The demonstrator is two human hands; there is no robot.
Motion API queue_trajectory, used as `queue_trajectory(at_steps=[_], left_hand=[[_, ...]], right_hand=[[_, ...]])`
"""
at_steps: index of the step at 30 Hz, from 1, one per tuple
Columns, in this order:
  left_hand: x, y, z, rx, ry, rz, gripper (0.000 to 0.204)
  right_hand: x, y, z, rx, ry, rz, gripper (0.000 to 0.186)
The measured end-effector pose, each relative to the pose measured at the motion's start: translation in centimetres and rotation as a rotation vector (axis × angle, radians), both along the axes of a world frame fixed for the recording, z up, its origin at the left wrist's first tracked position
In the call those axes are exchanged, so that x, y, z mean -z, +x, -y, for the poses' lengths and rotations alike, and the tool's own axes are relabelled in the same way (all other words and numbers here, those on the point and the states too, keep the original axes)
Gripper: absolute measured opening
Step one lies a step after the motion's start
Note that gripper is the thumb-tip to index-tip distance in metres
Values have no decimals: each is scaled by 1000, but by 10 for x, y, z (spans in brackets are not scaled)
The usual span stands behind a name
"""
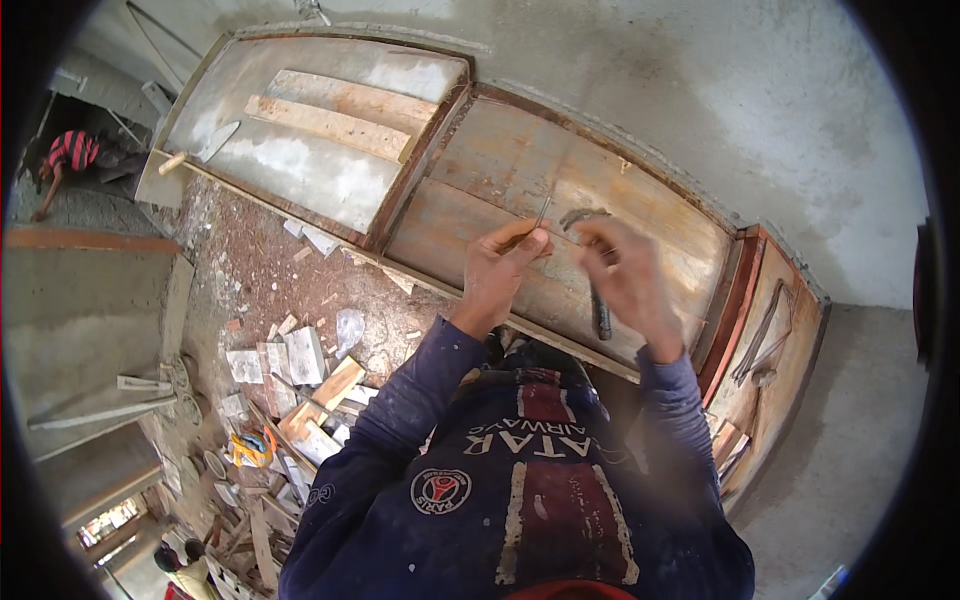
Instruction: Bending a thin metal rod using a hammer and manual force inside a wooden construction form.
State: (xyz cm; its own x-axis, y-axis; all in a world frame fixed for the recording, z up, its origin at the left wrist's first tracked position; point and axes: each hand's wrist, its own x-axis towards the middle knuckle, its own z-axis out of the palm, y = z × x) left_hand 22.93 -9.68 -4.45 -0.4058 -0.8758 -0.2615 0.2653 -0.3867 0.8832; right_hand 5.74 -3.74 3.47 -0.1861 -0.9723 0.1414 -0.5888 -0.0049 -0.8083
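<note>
My left hand point(498, 275) is closed in a pinch on a thin metal rod point(544, 210), whose tip points up past the fingertips. Close by on the right, my right hand point(628, 280) is smeared by motion, its fingers curled toward the left hand. What it holds, if anything, is not clear. A faint thin line runs between the two hands. A hammer shows partly behind the right hand: its dark head point(583, 216) above the fingers and its black handle end point(601, 318) below. Both hands are over a worn, stained wooden panel point(480, 140) with a raised frame.
On the left panel lie two planks point(330, 125) and a trowel point(215, 142). A dark cord point(768, 340) rests on the right panel. Wood offcuts point(325, 395) and rubble litter the floor. A person in a striped shirt point(75, 150) bends at far left; others show at lower left.
</note>
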Motion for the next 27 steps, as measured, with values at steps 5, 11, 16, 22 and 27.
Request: queue_trajectory(at_steps=[5,11,16,22,27], left_hand=[[3,-1,-12,-129,199,-270,25],[-6,42,-2,-231,208,-190,18],[-3,80,42,-165,-67,108,17],[-11,140,112,-109,-431,551,26],[7,175,158,113,-520,724,17]], right_hand=[[57,23,15,-282,52,46,31],[60,43,34,-522,-117,-402,25],[101,74,70,-506,-53,-71,21],[148,128,112,-477,34,-188,21],[197,178,153,-322,87,-282,18]])
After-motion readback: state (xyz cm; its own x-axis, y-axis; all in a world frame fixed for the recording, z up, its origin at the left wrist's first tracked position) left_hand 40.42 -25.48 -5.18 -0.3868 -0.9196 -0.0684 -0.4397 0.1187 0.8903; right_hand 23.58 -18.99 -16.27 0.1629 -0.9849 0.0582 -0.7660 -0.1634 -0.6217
